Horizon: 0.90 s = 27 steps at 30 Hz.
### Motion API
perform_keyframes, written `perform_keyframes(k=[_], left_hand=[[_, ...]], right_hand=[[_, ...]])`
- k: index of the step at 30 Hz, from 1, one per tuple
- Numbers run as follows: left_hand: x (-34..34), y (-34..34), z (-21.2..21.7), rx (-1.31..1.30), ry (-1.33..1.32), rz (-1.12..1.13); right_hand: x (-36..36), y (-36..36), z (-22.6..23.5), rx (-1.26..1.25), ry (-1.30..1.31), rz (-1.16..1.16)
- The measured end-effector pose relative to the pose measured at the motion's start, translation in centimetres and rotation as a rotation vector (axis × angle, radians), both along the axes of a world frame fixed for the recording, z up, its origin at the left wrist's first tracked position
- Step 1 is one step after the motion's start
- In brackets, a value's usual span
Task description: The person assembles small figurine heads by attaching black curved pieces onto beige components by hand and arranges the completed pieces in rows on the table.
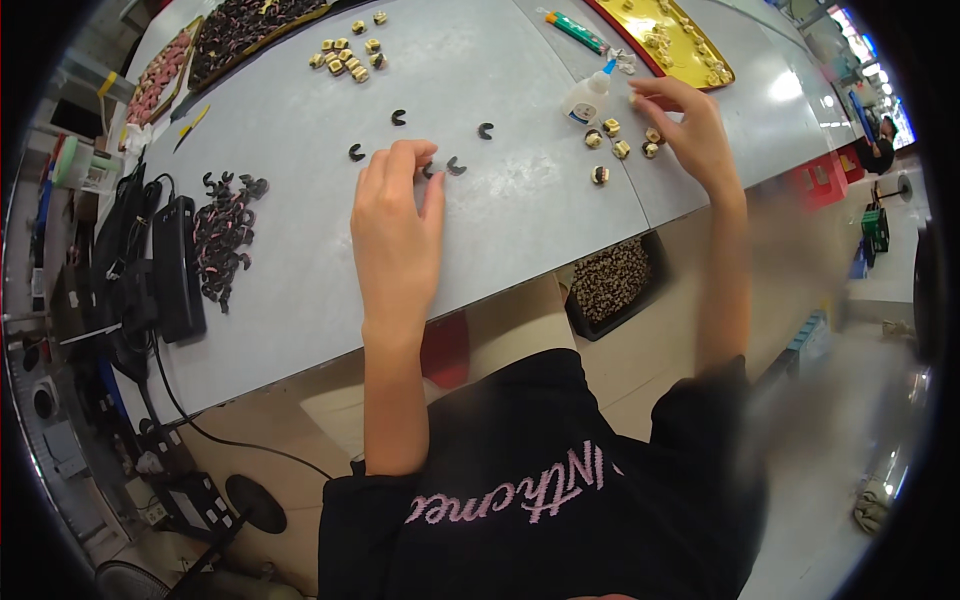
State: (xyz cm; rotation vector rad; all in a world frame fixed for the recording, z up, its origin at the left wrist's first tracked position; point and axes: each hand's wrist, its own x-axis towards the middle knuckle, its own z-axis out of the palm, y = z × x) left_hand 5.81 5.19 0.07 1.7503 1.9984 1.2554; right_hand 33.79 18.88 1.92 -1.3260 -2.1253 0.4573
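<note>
Small black C-shaped piece [455, 168] beside left fingers [404, 156].

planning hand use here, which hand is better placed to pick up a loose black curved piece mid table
Probably the left hand: its fingertips are right by the loose black curved pieces. The right hand is well off to the right, near the blue-tipped squeeze bottle.

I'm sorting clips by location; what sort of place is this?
Probably a small-parts assembly workshop: a grey worktable carries a pile of curved black pieces and, farther back, a yellow tray with small pale pieces in it.
</note>
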Motion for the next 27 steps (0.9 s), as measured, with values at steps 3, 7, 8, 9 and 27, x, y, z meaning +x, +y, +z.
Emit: perform_keyframes(k=[3,7,8,9,27], left_hand=[[0.0,-0.6,0.1,0.017,-0.089,-0.038],[0.2,-1.5,-0.9,0.124,-0.311,-0.154],[0.3,-1.8,-1.2,0.184,-0.402,-0.200],[0.4,-2.1,-1.2,0.178,-0.402,-0.199],[0.2,-4.1,-1.5,0.483,-0.512,-0.473]], right_hand=[[0.3,-1.0,-0.1,-0.110,0.416,0.075],[-1.9,-5.5,0.2,-0.150,0.712,0.089],[-2.8,-6.3,0.2,-0.158,0.711,0.094],[-3.6,-7.2,0.4,-0.176,0.839,0.224],[-10.1,-12.3,1.2,-0.644,0.780,0.383]])
